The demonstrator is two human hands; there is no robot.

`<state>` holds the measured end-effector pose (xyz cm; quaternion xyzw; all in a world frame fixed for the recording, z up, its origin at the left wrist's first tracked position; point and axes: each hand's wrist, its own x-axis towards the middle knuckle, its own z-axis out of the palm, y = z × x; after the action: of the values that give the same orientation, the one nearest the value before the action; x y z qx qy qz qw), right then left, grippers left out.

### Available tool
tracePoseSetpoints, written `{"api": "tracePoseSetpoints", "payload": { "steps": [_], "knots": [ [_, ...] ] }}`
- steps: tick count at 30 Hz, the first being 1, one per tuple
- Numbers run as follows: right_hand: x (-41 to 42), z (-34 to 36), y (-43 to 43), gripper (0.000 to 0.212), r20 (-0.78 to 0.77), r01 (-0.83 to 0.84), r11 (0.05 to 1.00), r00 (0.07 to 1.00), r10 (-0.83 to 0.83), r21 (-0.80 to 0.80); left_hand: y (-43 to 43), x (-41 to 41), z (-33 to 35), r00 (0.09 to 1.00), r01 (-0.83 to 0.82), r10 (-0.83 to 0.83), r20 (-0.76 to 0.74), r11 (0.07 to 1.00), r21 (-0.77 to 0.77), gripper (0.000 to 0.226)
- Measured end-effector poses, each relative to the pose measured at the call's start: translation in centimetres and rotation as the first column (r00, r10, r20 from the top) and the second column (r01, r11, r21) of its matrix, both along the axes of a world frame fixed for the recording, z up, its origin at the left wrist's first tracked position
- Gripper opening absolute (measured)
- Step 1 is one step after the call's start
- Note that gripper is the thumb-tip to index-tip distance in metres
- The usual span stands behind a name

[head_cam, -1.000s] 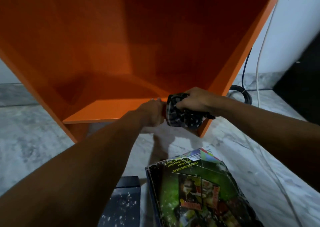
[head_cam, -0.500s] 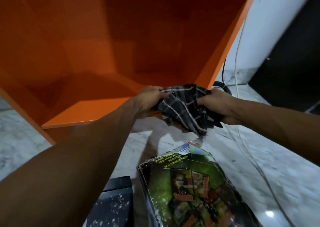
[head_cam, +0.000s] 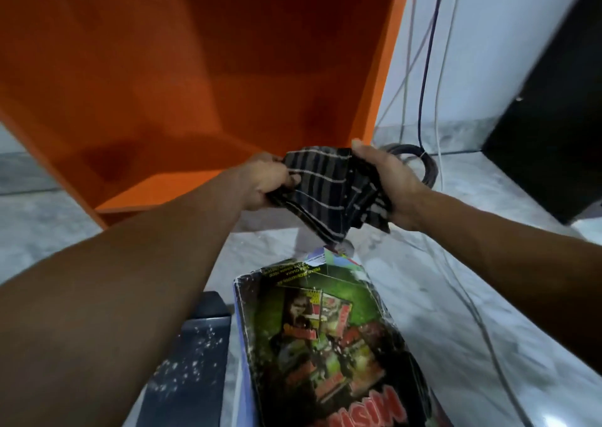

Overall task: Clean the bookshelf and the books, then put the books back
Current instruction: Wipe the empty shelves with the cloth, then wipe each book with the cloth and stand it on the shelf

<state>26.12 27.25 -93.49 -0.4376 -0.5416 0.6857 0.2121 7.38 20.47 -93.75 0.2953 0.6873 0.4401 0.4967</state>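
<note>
Both hands are up in front of the orange bookshelf (head_cam: 195, 68), with a dark striped cloth (head_cam: 329, 192) spread between them. The left hand (head_cam: 264, 179) has its fingers curled tight round the cloth's left edge. The right hand (head_cam: 387, 185) has the right side, thumb at the top corner, fingers clamped on the fabric. A fold of cloth hangs down between the hands, just above the books. On the marble floor (head_cam: 49, 240) in front of the shelf lies a green-covered book (head_cam: 325, 329), face up and flecked with white specks. Just beside it on the left is a dark book (head_cam: 192, 355), speckled too. Right of the shelf, cables (head_cam: 423, 68) run down the white wall to a black coil (head_cam: 420, 162), and a black cabinet (head_cam: 553, 117) stands further right
</note>
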Motion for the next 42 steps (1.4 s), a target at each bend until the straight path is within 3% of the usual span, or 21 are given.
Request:
{"api": "tracePoseSetpoints", "payload": {
  "steps": [2,5,8,12,15,16,20,23,26,28,30,31,33,37,39,42],
  "knots": [
    [0.6,-0.4,-0.9,0.047,0.091,-0.058,0.994,0.995,0.050,0.088,-1.0,0.7,0.4,0.997,-0.064,0.063,-0.043,0.998,-0.007,0.011],
    [1.3,-0.6,-2.0,0.026,0.216,-0.096,0.979,0.975,0.056,0.179,-3.0,2.1,0.7,0.990,-0.100,0.094,-0.103,0.993,-0.054,0.018],
    [0.8,-0.3,-3.0,0.019,0.115,-0.123,0.987,0.987,0.111,0.102,-5.5,3.5,1.7,0.986,-0.114,0.105,-0.130,0.992,-0.060,0.021],
    [-1.0,0.0,-4.8,0.014,-0.020,-0.168,0.986,0.986,0.168,0.010,-8.7,4.4,3.4,0.963,-0.207,0.196,-0.183,0.977,-0.047,0.005],
    [-1.6,-0.1,-6.3,0.063,-0.013,-0.324,0.946,0.946,0.324,0.004,-10.9,3.8,3.6,0.942,-0.281,0.266,-0.206,0.959,-0.047,0.005],
    [-1.6,-0.1,-6.6,0.067,0.008,-0.365,0.931,0.931,0.365,0.024,-11.6,3.5,3.0,0.943,-0.277,0.262,-0.206,0.960,-0.047,0.010],
    [-1.6,-0.3,-6.7,0.038,0.151,-0.334,0.935,0.937,0.315,0.123,-12.7,2.4,-0.2,0.989,-0.139,0.137,-0.063,0.989,-0.041,0.019],
    [-1.6,-0.8,-7.7,0.024,0.210,-0.272,0.950,0.949,0.237,0.154,-12.5,2.7,-1.1,0.990,-0.140,0.140,0.006,0.990,0.005,0.023],
    [-1.0,-0.8,-8.7,0.014,0.280,-0.247,0.934,0.944,0.173,0.258,-12.1,3.0,-2.0,0.992,-0.125,0.125,0.008,0.992,0.015,0.012],
    [-0.4,-0.6,-9.5,0.018,0.349,-0.275,0.871,0.928,0.129,0.407,-12.2,3.0,-3.3,0.969,-0.106,0.098,-0.225,0.994,-0.028,0.016],
    [0.5,-0.9,-10.4,0.029,0.459,-0.339,0.736,0.887,0.043,0.586,-12.9,2.9,-5.2,0.798,-0.114,0.000,-0.602,0.982,-0.152,0.025],
    [1.1,-1.3,-10.8,0.038,0.521,-0.390,0.655,0.854,-0.007,0.648,-13.4,3.1,-6.2,0.709,-0.133,-0.050,-0.704,0.970,-0.203,0.027],
    [2.5,-2.8,-11.6,0.053,0.661,-0.551,0.522,0.749,-0.035,0.651,-14.1,3.8,-8.2,0.684,-0.135,-0.102,-0.723,0.956,-0.262,0.034],
    [4.4,-5.7,-13.8,0.068,0.844,-0.797,0.405,0.527,0.105,0.447,-13.5,4.5,-8.8,0.648,-0.188,-0.088,-0.757,0.944,-0.271,0.033],
    [4.6,-6.5,-13.8,0.072,0.839,-0.795,0.377,0.539,0.078,0.476,-12.9,4.4,-8.4,0.669,-0.221,-0.058,-0.741,0.936,-0.274,0.032],
    [4.4,-7.6,-12.6,0.073,0.815,-0.768,0.371,0.577,0.046,0.522,-12.4,4.2,-8.7,0.821,-0.300,0.149,-0.552,0.934,-0.193,0.024]
  ]
}}
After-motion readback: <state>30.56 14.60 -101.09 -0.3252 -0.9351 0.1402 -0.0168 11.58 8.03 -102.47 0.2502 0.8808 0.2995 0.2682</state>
